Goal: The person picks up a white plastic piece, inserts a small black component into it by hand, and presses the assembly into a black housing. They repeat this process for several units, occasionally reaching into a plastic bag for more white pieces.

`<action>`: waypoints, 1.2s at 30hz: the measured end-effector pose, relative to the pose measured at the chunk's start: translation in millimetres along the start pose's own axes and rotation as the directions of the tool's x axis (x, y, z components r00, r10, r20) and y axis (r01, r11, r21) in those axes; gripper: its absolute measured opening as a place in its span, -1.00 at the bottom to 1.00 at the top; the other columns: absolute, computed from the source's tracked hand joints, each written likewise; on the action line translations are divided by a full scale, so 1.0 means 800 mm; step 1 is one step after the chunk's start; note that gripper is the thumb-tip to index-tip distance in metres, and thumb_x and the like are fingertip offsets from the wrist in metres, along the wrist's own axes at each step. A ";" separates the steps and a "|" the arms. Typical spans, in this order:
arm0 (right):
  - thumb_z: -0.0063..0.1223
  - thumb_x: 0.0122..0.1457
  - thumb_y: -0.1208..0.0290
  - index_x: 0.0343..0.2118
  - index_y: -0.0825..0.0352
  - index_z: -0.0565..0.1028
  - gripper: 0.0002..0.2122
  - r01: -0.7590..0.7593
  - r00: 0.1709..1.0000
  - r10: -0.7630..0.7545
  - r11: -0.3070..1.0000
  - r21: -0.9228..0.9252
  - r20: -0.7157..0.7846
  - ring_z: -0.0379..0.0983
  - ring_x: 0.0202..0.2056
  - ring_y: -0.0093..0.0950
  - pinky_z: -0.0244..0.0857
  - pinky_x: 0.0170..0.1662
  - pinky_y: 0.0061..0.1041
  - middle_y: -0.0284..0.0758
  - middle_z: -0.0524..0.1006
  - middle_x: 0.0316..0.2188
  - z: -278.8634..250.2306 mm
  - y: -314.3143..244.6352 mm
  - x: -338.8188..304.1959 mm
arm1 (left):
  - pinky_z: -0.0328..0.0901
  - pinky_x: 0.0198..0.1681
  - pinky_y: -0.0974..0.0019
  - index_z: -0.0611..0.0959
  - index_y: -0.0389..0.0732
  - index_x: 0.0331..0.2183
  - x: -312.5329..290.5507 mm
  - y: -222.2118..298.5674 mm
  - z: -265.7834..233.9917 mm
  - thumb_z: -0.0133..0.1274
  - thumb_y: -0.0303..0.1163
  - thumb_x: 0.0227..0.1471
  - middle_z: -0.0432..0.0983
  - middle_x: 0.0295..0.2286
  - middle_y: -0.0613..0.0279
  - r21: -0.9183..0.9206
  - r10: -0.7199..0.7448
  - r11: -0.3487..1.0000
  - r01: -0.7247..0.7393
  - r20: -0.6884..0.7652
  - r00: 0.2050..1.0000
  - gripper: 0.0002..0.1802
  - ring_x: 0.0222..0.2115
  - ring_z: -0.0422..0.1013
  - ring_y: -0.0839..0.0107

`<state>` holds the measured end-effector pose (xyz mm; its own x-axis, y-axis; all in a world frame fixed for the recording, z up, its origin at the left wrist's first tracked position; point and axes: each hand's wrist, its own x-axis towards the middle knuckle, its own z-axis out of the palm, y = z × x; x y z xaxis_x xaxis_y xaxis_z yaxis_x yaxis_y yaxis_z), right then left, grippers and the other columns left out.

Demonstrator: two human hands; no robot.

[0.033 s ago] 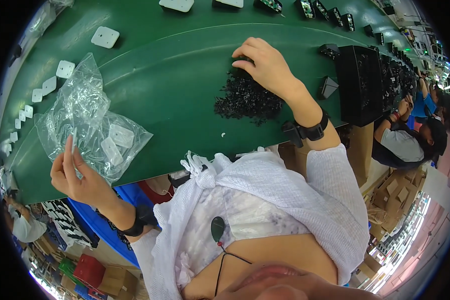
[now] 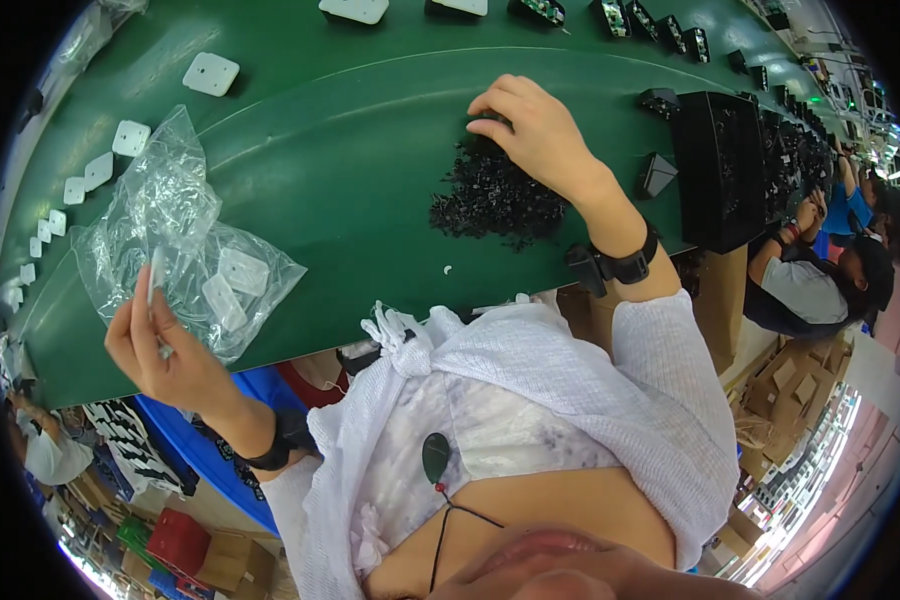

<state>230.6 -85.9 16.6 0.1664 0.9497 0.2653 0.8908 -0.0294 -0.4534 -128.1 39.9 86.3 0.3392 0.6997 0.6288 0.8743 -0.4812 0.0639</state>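
Note:
My left hand (image 2: 160, 350) is closed on a thin white plastic piece (image 2: 156, 272), seen nearly edge-on between the fingers. It hovers over the near left part of a clear plastic bag (image 2: 175, 190). Inside that bag lie white plastic covers (image 2: 224, 302). My right hand (image 2: 530, 125) curls over the far side of a heap of small black parts (image 2: 495, 200). Its thumb and fingertips bend toward each other; what is between them is too dark and small to make out.
White square covers (image 2: 210, 74) stand in a curved row along the left and far side of the green table (image 2: 340, 200). Black housings with circuit boards (image 2: 612, 17) line the far right. A black bin (image 2: 718, 170) stands at right, beside a small black housing (image 2: 657, 175). Co-workers sit beyond.
My left hand has shifted slightly to the right and turned, so more of the white piece shows. My right hand has moved a tiny bit right over the heap.

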 end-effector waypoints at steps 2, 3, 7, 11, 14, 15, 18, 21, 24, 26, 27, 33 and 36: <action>0.19 0.01 0.39 -0.36 0.29 0.50 -0.84 -0.065 0.997 0.066 0.998 -0.027 0.044 0.39 -0.30 -0.33 0.31 -0.24 -0.40 -0.34 0.43 -0.41 -0.016 -0.015 -0.006 | 0.34 -0.37 0.48 0.60 -0.32 -0.19 -0.008 0.014 0.021 0.05 -0.64 0.07 0.47 -0.35 0.20 -0.651 -0.138 0.739 0.173 0.105 0.985 -0.79 -0.34 0.45 0.48; 0.19 0.01 0.39 -0.36 0.29 0.50 -0.84 -0.063 0.997 0.064 0.998 -0.027 0.044 0.39 -0.30 -0.33 0.31 -0.24 -0.40 -0.34 0.43 -0.41 -0.020 -0.021 -0.013 | 0.35 -0.41 0.49 0.55 -0.34 -0.18 -0.015 0.026 0.029 0.03 -0.62 0.09 0.47 -0.35 0.18 -0.781 -0.190 0.543 0.310 0.245 0.951 -0.80 -0.38 0.46 0.50; 0.24 -0.06 0.40 -0.35 0.30 0.49 -0.79 -0.062 0.993 0.072 0.993 -0.104 0.093 0.39 -0.28 -0.31 0.32 -0.23 -0.39 -0.32 0.41 -0.39 -0.020 -0.039 -0.042 | 0.38 -0.47 0.50 0.37 -0.38 -0.16 -0.022 0.082 0.063 -0.06 -0.64 0.13 0.44 -0.36 0.11 -0.814 -0.005 0.096 0.573 0.575 0.818 -0.80 -0.47 0.47 0.47; 0.19 -0.04 0.50 -0.39 0.33 0.47 -0.85 -0.117 0.992 0.118 0.993 -0.029 0.051 0.38 -0.28 -0.29 0.32 -0.23 -0.36 -0.29 0.40 -0.38 -0.004 -0.040 -0.053 | 0.37 -0.48 0.51 0.37 -0.36 -0.08 -0.017 0.135 0.086 -0.09 -0.65 0.13 0.42 -0.32 0.11 -0.789 0.141 -0.015 0.615 0.607 0.782 -0.72 -0.48 0.46 0.49; 0.15 -0.03 0.54 -0.44 0.36 0.44 -0.89 -0.106 0.994 0.105 0.994 -0.035 -0.033 0.37 -0.31 -0.28 0.31 -0.26 -0.34 -0.28 0.38 -0.42 0.005 -0.039 -0.050 | 0.36 -0.49 0.52 0.45 -0.33 -0.10 -0.016 0.146 0.102 -0.11 -0.66 0.14 0.41 -0.31 0.14 -0.800 0.245 -0.015 0.600 0.579 0.778 -0.74 -0.49 0.45 0.51; 0.15 -0.03 0.54 -0.44 0.36 0.44 -0.89 -0.112 0.993 0.110 0.993 -0.041 -0.047 0.37 -0.31 -0.28 0.31 -0.26 -0.34 -0.28 0.38 -0.42 0.007 -0.039 -0.050 | 0.36 -0.50 0.53 0.50 -0.32 -0.13 -0.018 0.148 0.109 -0.13 -0.67 0.14 0.40 -0.31 0.17 -0.815 0.293 0.028 0.579 0.560 0.775 -0.75 -0.50 0.45 0.52; 0.15 -0.03 0.54 -0.46 0.35 0.43 -0.89 -0.130 0.986 0.122 0.989 -0.066 -0.114 0.37 -0.33 -0.28 0.31 -0.27 -0.35 -0.28 0.38 -0.44 0.011 -0.035 -0.051 | 0.36 -0.50 0.54 0.57 -0.34 -0.20 -0.027 0.154 0.114 -0.14 -0.68 0.14 0.39 -0.29 0.19 -0.821 0.285 0.036 0.569 0.554 0.782 -0.78 -0.50 0.45 0.53; 0.16 -0.04 0.55 -0.48 0.35 0.42 -0.89 -0.141 0.977 0.134 0.989 -0.033 -0.164 0.37 -0.34 -0.28 0.30 -0.29 -0.36 -0.28 0.38 -0.46 0.015 -0.031 -0.051 | 0.36 -0.50 0.54 0.57 -0.35 -0.17 -0.032 0.153 0.113 -0.14 -0.68 0.14 0.39 -0.30 0.19 -0.832 0.294 0.043 0.553 0.540 0.789 -0.75 -0.50 0.45 0.54; 0.17 -0.05 0.54 -0.51 0.34 0.41 -0.87 -0.151 0.965 0.141 0.988 -0.028 -0.223 0.35 -0.37 -0.25 0.29 -0.32 -0.36 -0.26 0.37 -0.50 0.013 -0.037 -0.046 | 0.35 -0.52 0.56 0.58 -0.34 -0.16 -0.035 0.152 0.115 -0.09 -0.63 0.16 0.40 -0.31 0.21 -0.839 0.266 0.067 0.540 0.536 0.801 -0.78 -0.51 0.44 0.55; 0.18 -0.01 0.54 -0.50 0.37 0.43 -0.88 -0.155 0.932 0.158 0.987 0.035 -0.325 0.38 -0.45 -0.37 0.30 -0.37 -0.46 -0.29 0.41 -0.52 0.011 -0.043 -0.041 | 0.34 -0.54 0.56 0.58 -0.33 -0.17 -0.036 0.152 0.115 -0.07 -0.61 0.15 0.41 -0.33 0.22 -0.850 0.283 0.101 0.517 0.523 0.804 -0.79 -0.53 0.43 0.56; 0.18 -0.01 0.54 -0.50 0.37 0.43 -0.88 -0.154 0.930 0.156 0.988 0.032 -0.333 0.38 -0.45 -0.37 0.30 -0.37 -0.46 -0.29 0.41 -0.52 0.009 -0.053 -0.036 | 0.33 -0.55 0.57 0.59 -0.32 -0.18 -0.036 0.150 0.115 -0.04 -0.60 0.15 0.42 -0.34 0.23 -0.855 0.291 0.138 0.501 0.518 0.804 -0.80 -0.54 0.42 0.57; 0.14 0.16 0.47 -0.40 0.38 0.46 -0.89 -0.230 0.905 0.425 0.417 0.879 0.035 0.37 -0.47 -0.74 0.28 -0.39 -0.70 -0.45 0.49 -0.51 0.014 -0.128 -0.027 | 0.28 -0.61 0.53 0.61 -0.29 -0.24 -0.040 0.166 0.090 0.08 -0.68 0.00 0.44 -0.42 0.20 -0.907 0.272 0.251 0.338 0.401 0.875 -0.77 -0.62 0.39 0.54; 0.14 0.17 0.44 -0.38 0.37 0.45 -0.87 -0.202 0.904 0.426 0.321 0.925 0.049 0.41 -0.44 -0.73 0.31 -0.37 -0.71 -0.44 0.52 -0.49 0.026 -0.140 -0.032 | 0.31 -0.62 0.49 0.59 -0.29 -0.27 -0.041 0.163 0.083 0.08 -0.69 0.00 0.46 -0.44 0.17 -0.938 0.307 0.338 0.079 0.190 0.932 -0.80 -0.62 0.40 0.51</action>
<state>117.9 -100.2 42.7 0.5086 0.8610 0.0049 -0.1388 0.0877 -0.9864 -2.3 -10.9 22.3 0.6509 0.6047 0.4589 -0.0033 -0.6022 0.7983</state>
